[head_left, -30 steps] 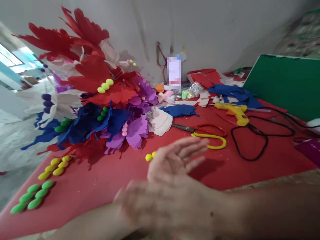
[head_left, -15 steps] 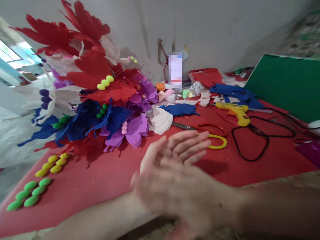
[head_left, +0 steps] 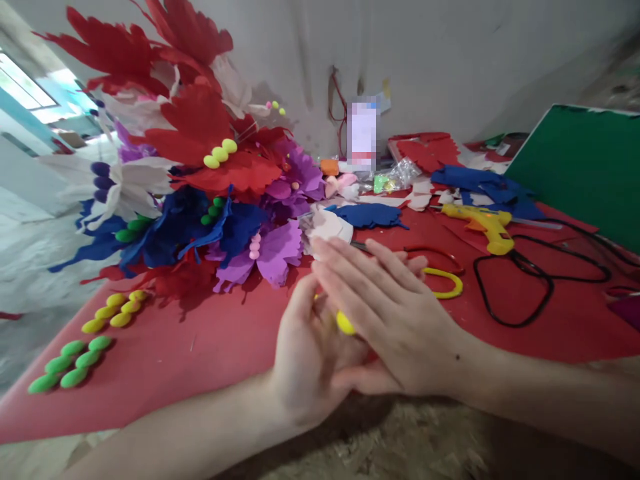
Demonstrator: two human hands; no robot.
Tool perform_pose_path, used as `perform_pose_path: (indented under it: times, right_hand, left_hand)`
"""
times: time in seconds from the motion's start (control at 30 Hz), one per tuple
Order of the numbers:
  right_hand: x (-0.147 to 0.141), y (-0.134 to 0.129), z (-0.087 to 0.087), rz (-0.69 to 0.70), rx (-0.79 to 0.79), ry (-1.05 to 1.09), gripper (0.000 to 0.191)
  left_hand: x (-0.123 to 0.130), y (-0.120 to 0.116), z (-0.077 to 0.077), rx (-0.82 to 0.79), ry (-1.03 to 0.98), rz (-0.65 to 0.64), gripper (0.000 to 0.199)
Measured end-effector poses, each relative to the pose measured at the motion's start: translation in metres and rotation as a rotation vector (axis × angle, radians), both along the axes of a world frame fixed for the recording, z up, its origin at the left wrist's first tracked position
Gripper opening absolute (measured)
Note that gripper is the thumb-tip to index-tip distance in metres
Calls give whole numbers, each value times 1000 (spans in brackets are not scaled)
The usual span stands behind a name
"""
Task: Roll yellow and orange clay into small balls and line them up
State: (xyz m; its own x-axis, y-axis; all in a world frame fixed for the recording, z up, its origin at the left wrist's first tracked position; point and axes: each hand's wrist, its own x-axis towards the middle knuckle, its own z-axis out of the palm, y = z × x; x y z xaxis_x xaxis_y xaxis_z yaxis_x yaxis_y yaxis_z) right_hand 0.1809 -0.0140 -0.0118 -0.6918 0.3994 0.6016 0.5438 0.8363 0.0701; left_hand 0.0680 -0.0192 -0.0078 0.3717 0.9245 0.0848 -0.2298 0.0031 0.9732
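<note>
My left hand (head_left: 305, 353) is palm up above the front of the red table (head_left: 200, 360). Laid across it, palm down, is my right hand (head_left: 390, 310), its fingers stretched out over the left palm. Between the two palms a small yellow piece (head_left: 345, 323) shows, partly covered by the right fingers. Just behind the hands lie scissors with red and yellow handles (head_left: 450, 285). Rows of yellow beads (head_left: 120, 319) and green beads (head_left: 74, 377) rest at the table's left front.
Red, white, blue and purple fabric butterflies (head_left: 215, 160) rise at the left. A yellow glue gun (head_left: 493, 230) with a black cord lies at the right, before a green board (head_left: 580, 167). Blue cutouts (head_left: 373, 215) and a phone (head_left: 363, 133) are behind.
The right hand, blurred before, now lies flat over the left palm, and a yellow piece shows between them. The view has shifted slightly, moving the scene to the right.
</note>
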Motion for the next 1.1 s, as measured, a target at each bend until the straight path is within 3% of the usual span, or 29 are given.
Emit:
perform_pose_path:
  times: [0.17, 0.27, 0.43, 0.6, 0.73, 0.9, 1.0, 1.1]
  right_hand:
    - [10, 7, -10, -101, 91, 50, 48]
    - [11, 5, -12, -88, 89, 85, 40]
    - [16, 9, -10, -60, 44, 196, 31]
    - [21, 12, -7, -42, -63, 216, 22]
    - [20, 11, -7, -31, -115, 254, 20]
    - [19, 10, -7, -49, -211, 316, 31]
    - [20, 11, -9, -66, -283, 351, 38]
    - [22, 13, -14, -90, -453, 418, 50]
  left_hand:
    - [-7, 0, 13, -516, -432, -103, 46]
    - [-7, 0, 9, -557, -555, -111, 41]
    - [-9, 0, -5, -488, -507, -158, 23]
    - [-12, 1, -18, -431, -416, -82, 12]
    - [-14, 2, -20, -335, -287, -55, 8]
    - [-20, 3, -17, -217, -240, -79, 17]
    - [-24, 5, -17, -65, -136, -20, 18]
    - [-30, 11, -17, 271, 112, 112, 27]
